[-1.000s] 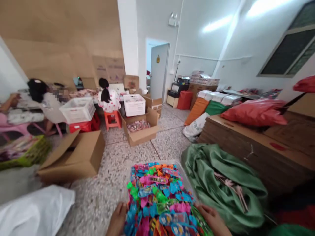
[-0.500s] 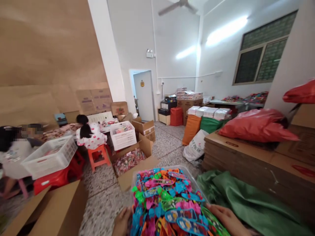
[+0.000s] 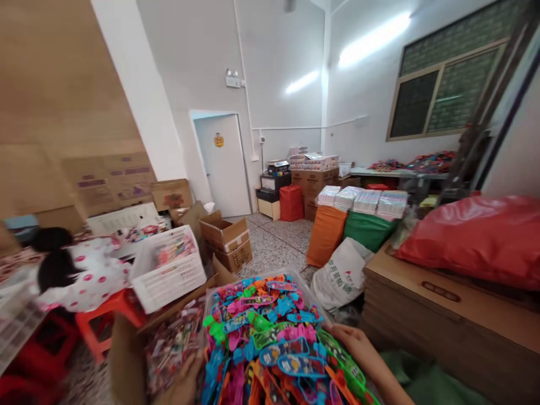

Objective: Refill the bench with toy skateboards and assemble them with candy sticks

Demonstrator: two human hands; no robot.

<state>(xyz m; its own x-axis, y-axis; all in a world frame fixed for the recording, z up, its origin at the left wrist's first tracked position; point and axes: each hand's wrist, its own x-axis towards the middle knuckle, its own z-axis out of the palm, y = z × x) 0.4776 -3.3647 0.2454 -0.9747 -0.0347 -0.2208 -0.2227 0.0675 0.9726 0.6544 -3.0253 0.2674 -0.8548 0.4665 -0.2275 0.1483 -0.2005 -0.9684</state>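
Note:
A clear plastic tub [image 3: 314, 293], heaped with small colourful toy skateboards [image 3: 291, 357], is carried in front of me. My left hand [image 3: 189, 374] is closed on the tub's left side; its fingers are partly hidden and slightly blurred. On the opposite side, my right hand [image 3: 352, 340] grips the rim with fingers wrapped over the edge. The toys are blue, green, pink and orange and rise to the rim. Just beyond my left hand stands an open carton [image 3: 126, 343] of small wrapped items [image 3: 175, 343].
A person in a dotted top [image 3: 90, 273] sits on a red stool [image 3: 107, 315] at left, near a white crate [image 3: 172, 287]. Right of the floor path stand a white sack [image 3: 340, 275], stacked flat cartons [image 3: 422, 315] and a red bag [image 3: 476, 242]. A door [image 3: 225, 163] is ahead.
My view has moved forward through the room, with the tub still between my hands. The carton of wrapped items, seated person and sacks appear closer. The green sheet has slid toward the lower edge.

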